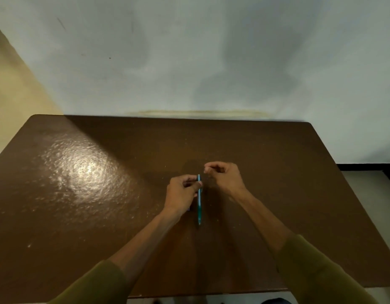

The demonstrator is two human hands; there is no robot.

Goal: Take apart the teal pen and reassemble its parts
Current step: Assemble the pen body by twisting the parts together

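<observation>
One slim teal pen [199,200] — pinched by left hand [181,194]; right hand [224,175] curled — contents unclear.

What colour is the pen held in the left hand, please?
Teal, seen in the head view: the pen.

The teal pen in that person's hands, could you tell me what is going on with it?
A person at a brown table holds the teal pen in the left hand, gripped near its far end with the barrel pointing back toward them. The right hand hovers just beyond that end, fingers pinched together; whether it holds a small part is too blurred to tell. The pen looks mid-disassembly or mid-reassembly.
</observation>
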